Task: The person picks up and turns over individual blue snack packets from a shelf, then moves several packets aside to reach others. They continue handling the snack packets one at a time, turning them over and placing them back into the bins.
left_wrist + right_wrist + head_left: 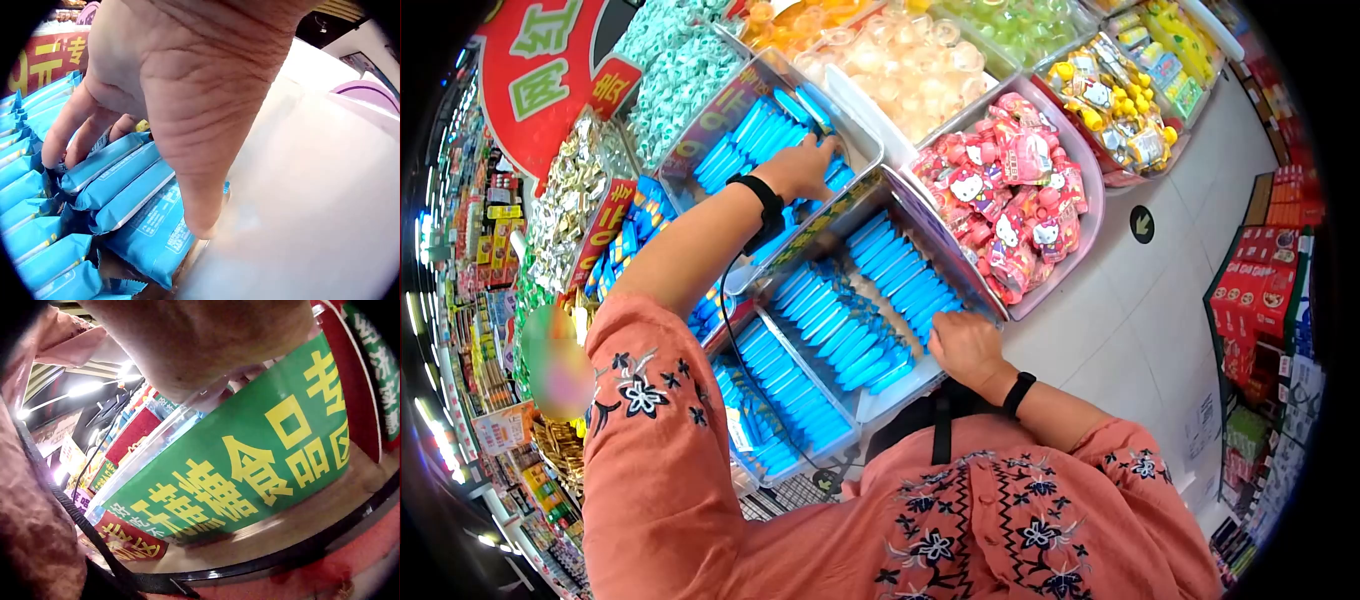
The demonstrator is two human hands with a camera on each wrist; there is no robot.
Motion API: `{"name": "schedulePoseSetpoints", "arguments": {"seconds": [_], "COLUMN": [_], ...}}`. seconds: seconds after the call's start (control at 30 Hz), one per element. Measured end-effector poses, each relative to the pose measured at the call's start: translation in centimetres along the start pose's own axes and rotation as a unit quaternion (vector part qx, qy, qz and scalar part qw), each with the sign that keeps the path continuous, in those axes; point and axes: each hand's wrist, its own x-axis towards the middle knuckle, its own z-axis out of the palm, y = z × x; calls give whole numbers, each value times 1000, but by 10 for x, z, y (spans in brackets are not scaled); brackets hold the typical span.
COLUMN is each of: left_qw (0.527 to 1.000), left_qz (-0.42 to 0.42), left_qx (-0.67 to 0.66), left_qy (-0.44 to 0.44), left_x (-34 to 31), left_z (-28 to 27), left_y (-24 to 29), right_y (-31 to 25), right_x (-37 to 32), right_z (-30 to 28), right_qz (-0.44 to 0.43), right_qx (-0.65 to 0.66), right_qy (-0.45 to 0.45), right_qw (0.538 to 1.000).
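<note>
In the head view my left hand [800, 168] reaches into the upper clear bin of blue packets [745, 140]. The left wrist view shows that hand [187, 94] spanning several blue packets [128, 181], thumb at their right end beside the pale bin wall and fingers curled at their left end. My right hand [968, 345] lies at the near right corner of the lower bin [910, 385], which holds rows of blue packets [900, 270]. Seen from the right wrist, the hand [206, 344] is over the rim above a green sign [250, 456], its fingers bent over the edge and partly hidden.
Pink packets [1015, 190] fill a rounded tub on the right, with yellow-topped packets [1110, 95] beyond. Jelly cups [900, 70] and teal sweets [680, 80] lie at the back. Gold-wrapped sweets [570, 220] stand left. A thin black cable hangs from the left wrist across the bins.
</note>
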Motion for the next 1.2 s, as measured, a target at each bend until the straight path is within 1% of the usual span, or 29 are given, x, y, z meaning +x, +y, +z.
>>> {"name": "schedulePoseSetpoints", "arguments": {"seconds": [0.17, 0.27, 0.47, 0.57, 0.67, 0.77, 0.87, 1.0, 1.1, 1.2], "left_qw": [1000, 1000, 999, 1000, 1000, 1000, 999, 999, 999, 999], "left_qz": [12, -3, 5, -6, -15, -29, -36, -28, -43, -30], "left_qx": [22, -14, -46, -24, 0, 8, 8, -30, 1, 16], "left_qy": [17, -10, -13, 2, 2, -6, -40, -21, -9, -15], "left_x": [14, 14, 5, 10, 7, 12, 21, 18, 13, 20], "left_z": [12, 4, -9, -1, -2, 2, 2, 2, 6, 11], "left_y": [-3, -2, -11, -14, -5, -3, -7, -16, -10, -15], "right_y": [0, 0, 0, -1, 0, 0, -1, 1, 1, 1], "right_x": [-1, 1, 0, 0, 0, -2, 0, -3, -1, -3], "right_z": [1, 1, 2, 2, 3, 3, 1, 5, 7, 5], "right_qz": [8, 7, 7, 9, 8, 6, 5, 3, -5, -8], "right_qx": [1, 4, 0, -6, -2, -2, -8, -29, -41, -39], "right_qy": [-3, 0, 7, 4, 6, 12, 13, 16, 27, 42], "right_qw": [1000, 1000, 1000, 1000, 1000, 1000, 1000, 999, 999, 998]}}
